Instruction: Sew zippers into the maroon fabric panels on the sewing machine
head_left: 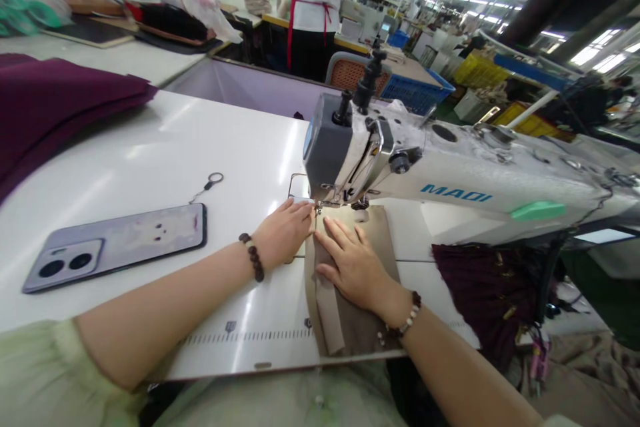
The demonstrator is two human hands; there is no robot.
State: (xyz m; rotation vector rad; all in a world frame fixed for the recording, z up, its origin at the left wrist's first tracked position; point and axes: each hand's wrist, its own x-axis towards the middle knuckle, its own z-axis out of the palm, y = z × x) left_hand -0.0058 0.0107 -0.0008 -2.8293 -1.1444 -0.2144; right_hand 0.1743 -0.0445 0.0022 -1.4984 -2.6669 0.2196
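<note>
A brown fabric piece (367,330) with a folded strip along its left side lies on the white sewing table (240,193), its far end under the head of a sewing machine (330,140). My left hand (284,232) rests flat beside the needle (318,210), fingertips at the fabric's left edge. On top of the fabric my right hand (356,265) lies with fingers spread, pressing it down just in front of the needle. Neither hand grips anything. The fabric under my right palm is hidden.
A phone (125,240) with a ring strap (215,178) lies on the left. Maroon fabric (60,113) is piled at the far left, and more dark maroon cloth (485,300) sits right, under the machine arm. A person in a red apron (315,13) stands beyond the table.
</note>
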